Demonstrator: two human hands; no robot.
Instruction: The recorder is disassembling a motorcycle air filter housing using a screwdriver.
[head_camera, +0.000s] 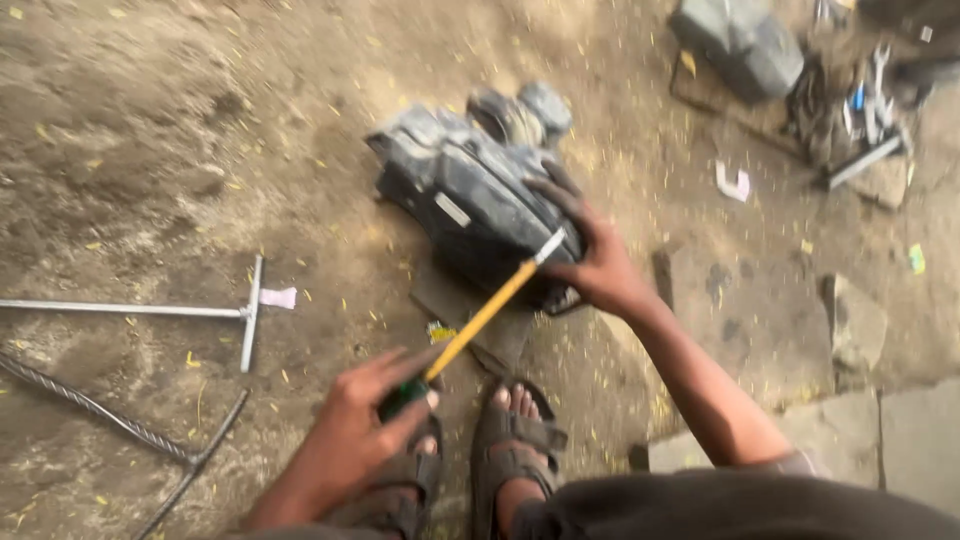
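Head-camera view: a grimy grey engine casing (470, 195) lies on the dirt ground (150, 150) just beyond a pair of sandalled feet (505, 450). One person's right hand (590, 255) rests on its near edge, fingers spread. Their left hand (365, 430) curls its fingers around the green handle of a yellow-shafted screwdriver (485, 315), tip touching the casing. A T-handled wrench (200, 310) lies well apart, with scattered spanners (865, 110) lying farther off.

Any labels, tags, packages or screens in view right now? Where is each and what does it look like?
Label plate: on the grey engine block the right hand steadies; small pale rectangle.
Paper scrap: on the dirt beside the T-shaped metal rod; pale pink, squarish.
White scrap: on the ground right of the engine block; bent, white.
No packages or screens.
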